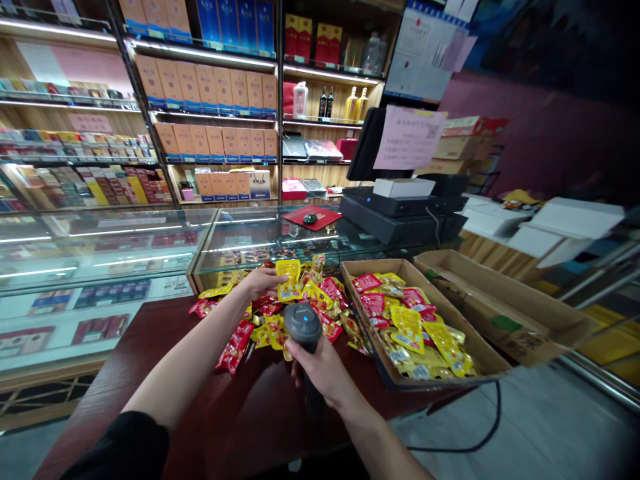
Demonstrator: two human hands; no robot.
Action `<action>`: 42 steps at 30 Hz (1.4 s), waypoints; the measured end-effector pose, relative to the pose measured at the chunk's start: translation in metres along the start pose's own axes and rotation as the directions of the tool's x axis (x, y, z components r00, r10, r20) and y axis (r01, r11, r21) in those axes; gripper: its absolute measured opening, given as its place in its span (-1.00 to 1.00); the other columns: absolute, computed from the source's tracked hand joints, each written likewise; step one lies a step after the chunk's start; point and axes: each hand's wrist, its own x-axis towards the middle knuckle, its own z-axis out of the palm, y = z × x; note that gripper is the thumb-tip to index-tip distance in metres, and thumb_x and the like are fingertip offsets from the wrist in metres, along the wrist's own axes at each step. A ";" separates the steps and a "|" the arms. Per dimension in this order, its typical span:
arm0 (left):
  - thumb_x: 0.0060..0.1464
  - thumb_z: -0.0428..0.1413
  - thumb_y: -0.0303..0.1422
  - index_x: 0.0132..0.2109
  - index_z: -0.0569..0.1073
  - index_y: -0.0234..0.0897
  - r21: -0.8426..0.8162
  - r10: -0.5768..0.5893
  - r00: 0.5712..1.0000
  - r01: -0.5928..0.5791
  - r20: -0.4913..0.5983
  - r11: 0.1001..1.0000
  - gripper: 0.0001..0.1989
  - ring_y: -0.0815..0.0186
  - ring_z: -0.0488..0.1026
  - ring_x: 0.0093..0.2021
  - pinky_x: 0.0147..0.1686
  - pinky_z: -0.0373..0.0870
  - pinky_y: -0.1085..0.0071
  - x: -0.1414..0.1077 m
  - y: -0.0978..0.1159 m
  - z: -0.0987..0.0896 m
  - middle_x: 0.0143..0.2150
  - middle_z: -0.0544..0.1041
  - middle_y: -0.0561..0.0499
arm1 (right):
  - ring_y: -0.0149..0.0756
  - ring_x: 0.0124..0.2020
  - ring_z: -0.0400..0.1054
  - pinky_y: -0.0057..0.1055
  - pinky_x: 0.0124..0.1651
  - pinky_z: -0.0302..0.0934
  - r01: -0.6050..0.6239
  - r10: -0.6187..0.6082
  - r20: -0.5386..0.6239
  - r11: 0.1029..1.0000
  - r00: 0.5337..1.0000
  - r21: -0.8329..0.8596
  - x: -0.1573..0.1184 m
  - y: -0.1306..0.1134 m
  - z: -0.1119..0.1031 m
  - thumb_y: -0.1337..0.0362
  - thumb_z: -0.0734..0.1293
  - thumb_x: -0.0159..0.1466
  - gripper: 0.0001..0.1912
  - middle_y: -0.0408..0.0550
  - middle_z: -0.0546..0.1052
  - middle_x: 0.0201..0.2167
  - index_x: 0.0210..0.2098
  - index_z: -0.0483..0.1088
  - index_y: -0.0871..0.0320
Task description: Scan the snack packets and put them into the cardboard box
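Observation:
My left hand point(263, 283) reaches over the pile and pinches a yellow snack packet point(289, 280) by its left edge, holding it upright. In my right hand point(320, 367) is a dark barcode scanner point(303, 323), gripped round its handle, with a small blue light on top. Its head faces the pile, just in front of the held packet. Red and yellow snack packets point(235, 347) lie heaped on the dark red table point(200, 413) around both hands. To the right, a cardboard box point(373, 333) holds several more red and yellow packets.
Another cardboard box point(500, 300) stands open beside the filled one. Behind the pile is a glass counter point(240, 230) with a mouse point(310, 218) on a red mat and a monitor point(367, 143). A black cable point(470, 449) loops at the lower right. Stocked shelves line the back wall.

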 end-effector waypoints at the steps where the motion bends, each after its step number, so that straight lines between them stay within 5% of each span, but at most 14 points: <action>1: -0.49 0.43 -0.39 -0.29 0.50 -0.35 0.001 0.002 1.000 -0.002 0.001 1.000 -0.52 0.38 0.47 -0.53 -0.53 0.46 0.47 0.000 0.000 0.000 -0.38 0.57 -0.05 | -0.48 -0.74 0.18 -0.55 -0.69 0.12 -0.001 0.001 -0.001 1.000 1.000 0.003 0.000 0.000 0.000 0.00 0.38 0.03 -0.60 -0.29 0.32 -0.75 -0.34 0.25 0.18; 13: -0.44 0.42 -0.37 -0.32 0.49 -0.37 -0.006 0.020 0.999 -0.020 0.030 1.000 -0.56 0.41 0.45 -0.57 -0.58 0.44 0.49 -0.004 0.002 0.004 -0.46 0.54 -0.01 | -0.43 -0.69 0.24 -0.50 -0.65 0.16 0.012 -0.012 -0.012 0.999 1.000 0.039 0.000 -0.002 -0.002 0.02 0.39 0.04 -0.61 -0.22 0.38 -0.68 -0.32 0.34 0.19; 18: -0.39 0.40 -0.36 -0.29 0.48 -0.37 -0.023 -0.013 0.995 0.015 0.094 1.000 -0.58 0.36 0.49 -0.51 -0.51 0.48 0.45 -0.020 0.001 0.015 -0.47 0.54 0.00 | -0.27 -0.30 0.41 -0.37 -0.21 0.28 0.241 -0.234 -0.207 0.971 0.950 0.010 0.018 -0.022 -0.024 0.20 0.43 -0.01 -0.69 -0.06 0.55 -0.32 -0.29 0.45 0.19; 22: -0.34 0.39 -0.35 -0.24 0.48 -0.37 -0.033 -0.042 0.983 0.049 0.177 0.998 -0.56 0.27 0.54 -0.40 -0.44 0.52 0.39 -0.031 -0.005 0.036 -0.36 0.57 -0.08 | -0.26 -0.36 0.41 -0.35 -0.27 0.28 0.143 -0.114 -0.255 0.985 0.960 0.097 0.032 -0.038 -0.050 0.25 0.44 -0.08 -0.70 -0.09 0.55 -0.41 -0.32 0.46 0.18; 28: -0.24 0.35 -0.33 -0.20 0.49 -0.36 -0.002 -0.047 0.961 0.049 0.271 0.999 -0.61 0.29 0.53 -0.36 -0.42 0.53 0.42 -0.030 -0.008 0.084 -0.27 0.57 -0.11 | -0.26 -0.25 0.41 -0.38 -0.15 0.25 0.211 -0.158 -0.291 0.964 0.944 0.161 0.019 -0.051 -0.086 0.27 0.45 -0.09 -0.68 -0.07 0.57 -0.31 -0.31 0.48 0.18; 33: -0.15 0.31 -0.32 -0.24 0.50 -0.36 -0.019 -0.044 0.893 0.059 0.448 0.998 -0.71 0.34 0.52 -0.37 -0.36 0.52 0.43 -0.023 0.002 0.146 -0.27 0.57 -0.10 | -0.27 -0.26 0.41 -0.40 -0.18 0.24 0.234 -0.153 -0.403 0.959 0.902 0.159 -0.007 -0.060 -0.138 0.25 0.46 -0.09 -0.67 -0.09 0.57 -0.31 -0.30 0.49 0.17; 37: -0.13 0.30 -0.34 -0.17 0.48 -0.37 -0.033 -0.065 0.838 0.098 0.542 0.995 -0.66 0.28 0.54 -0.31 -0.31 0.54 0.32 -0.014 0.011 0.209 -0.22 0.56 -0.15 | -0.22 -0.21 0.42 -0.36 -0.15 0.25 0.290 -0.181 -0.516 0.947 0.837 0.138 -0.028 -0.067 -0.191 0.24 0.47 -0.10 -0.64 -0.07 0.57 -0.28 -0.28 0.49 0.16; 42: -0.18 0.33 -0.37 -0.12 0.47 -0.40 -0.025 -0.107 0.831 0.143 0.546 0.989 -0.58 0.19 0.54 -0.25 -0.32 0.56 0.26 -0.005 0.014 0.264 -0.12 0.52 -0.20 | -0.15 -0.16 0.43 -0.30 -0.10 0.26 0.353 -0.210 -0.669 0.932 0.713 0.084 -0.051 -0.072 -0.237 0.25 0.47 -0.10 -0.64 -0.03 0.58 -0.26 -0.28 0.48 0.17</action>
